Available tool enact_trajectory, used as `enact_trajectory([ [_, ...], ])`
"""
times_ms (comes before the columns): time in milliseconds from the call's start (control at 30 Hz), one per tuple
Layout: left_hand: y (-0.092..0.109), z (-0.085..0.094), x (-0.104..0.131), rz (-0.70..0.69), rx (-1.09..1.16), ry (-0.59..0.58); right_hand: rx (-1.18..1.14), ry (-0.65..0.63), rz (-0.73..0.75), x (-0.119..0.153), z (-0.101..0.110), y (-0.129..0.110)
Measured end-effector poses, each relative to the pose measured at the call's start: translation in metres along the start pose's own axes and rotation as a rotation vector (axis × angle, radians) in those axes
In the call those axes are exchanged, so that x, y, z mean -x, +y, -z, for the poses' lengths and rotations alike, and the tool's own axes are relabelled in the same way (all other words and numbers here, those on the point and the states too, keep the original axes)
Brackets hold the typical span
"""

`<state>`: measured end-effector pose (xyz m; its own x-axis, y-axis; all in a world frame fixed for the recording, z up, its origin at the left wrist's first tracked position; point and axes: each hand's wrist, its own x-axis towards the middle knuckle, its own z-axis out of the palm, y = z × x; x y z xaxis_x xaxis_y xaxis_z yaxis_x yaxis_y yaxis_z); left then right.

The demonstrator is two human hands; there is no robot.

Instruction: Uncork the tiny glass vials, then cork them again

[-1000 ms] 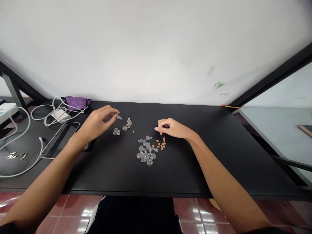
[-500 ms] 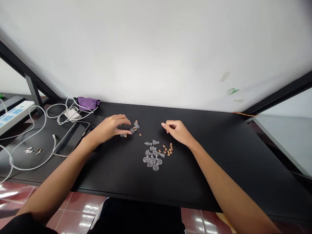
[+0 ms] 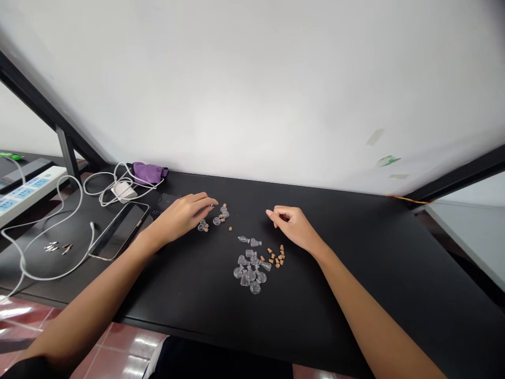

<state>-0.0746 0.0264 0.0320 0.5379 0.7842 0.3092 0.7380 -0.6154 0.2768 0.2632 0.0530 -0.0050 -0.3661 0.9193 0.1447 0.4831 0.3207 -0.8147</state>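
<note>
My left hand [image 3: 189, 213] is over the left part of the black table, its thumb and forefinger pinched close together. A tiny pale glint shows between those fingertips, too small to name. Beside them lie a few small clear glass bottles with corks [image 3: 216, 221] and a loose cork [image 3: 230, 229]. My right hand [image 3: 290, 223] rests to the right with fingers curled and thumb against the forefinger; whatever it may hold is hidden. Between my hands and nearer to me is a pile of small clear glass bottles [image 3: 251, 275]. Several small corks [image 3: 278, 259] are scattered on its right.
A smartphone [image 3: 120, 230] lies at the left, near white cables and a white charger [image 3: 123, 191]. Small metal pieces [image 3: 52, 246] are at the far left. A purple pouch [image 3: 149, 172] sits against the white wall, with a power strip [image 3: 29, 190] farther left.
My left thumb and forefinger have drawn together from a wider gap. The right hand keeps its curled pose. The whole view has shifted slightly, so the table appears lower.
</note>
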Motion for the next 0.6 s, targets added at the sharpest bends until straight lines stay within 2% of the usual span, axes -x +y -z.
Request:
enact_trajectory([
  [100,0.008,-0.005,-0.001,-0.052,-0.055,0.045,0.012,-0.003,0.004,0.001,0.000,-0.002],
  [200,0.016,-0.011,-0.001,-0.080,-0.073,0.040,0.024,-0.009,-0.006,0.002,0.001,-0.004],
  [333,0.017,-0.013,-0.001,-0.073,-0.087,0.048,0.034,-0.024,-0.016,0.004,0.001,-0.005],
  [467,0.012,-0.016,-0.001,-0.009,-0.104,0.166,0.036,-0.030,-0.003,0.005,0.001,-0.005],
  [600,0.016,-0.024,-0.001,0.060,-0.066,0.259,0.043,-0.038,0.006,0.005,0.000,-0.004],
])
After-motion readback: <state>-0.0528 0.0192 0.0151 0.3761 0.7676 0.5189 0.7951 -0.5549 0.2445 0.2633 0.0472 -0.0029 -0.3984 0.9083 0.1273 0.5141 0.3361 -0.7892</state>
